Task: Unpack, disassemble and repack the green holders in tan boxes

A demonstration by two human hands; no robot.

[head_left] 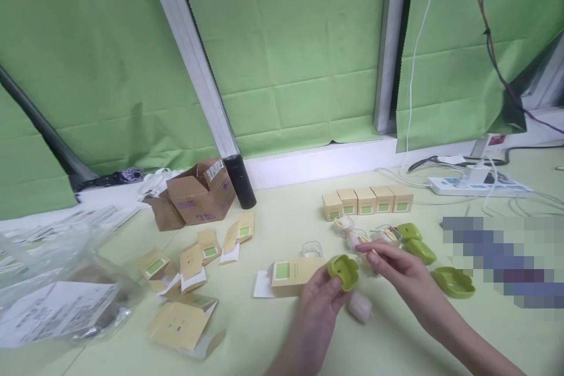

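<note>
My left hand (322, 299) is closed around a green plastic cup (343, 272) with a scalloped rim, tilted so its hollow inside shows. Just right of it, my right hand (396, 267) pinches thumb and fingertips together; a small yellowish bit shows there, too small to name. Below the cup lies a pale, whitish rounded piece (360, 307). Beyond my right fingertips sit several clear containers (356, 239) with pale contents and yellow loops. Beside my right hand are another scalloped green cup (455, 282) and green pieces (419, 251). A flattish yellow carton (293, 276) lies left of my left hand.
Several small yellow boxes (365, 201) stand in a row at the back. Opened cartons (183, 323) lie to the left, near a plastic bag (66, 299). A cardboard box (202, 194), a black cylinder (240, 181) and a power strip (480, 187) with cables line the wall.
</note>
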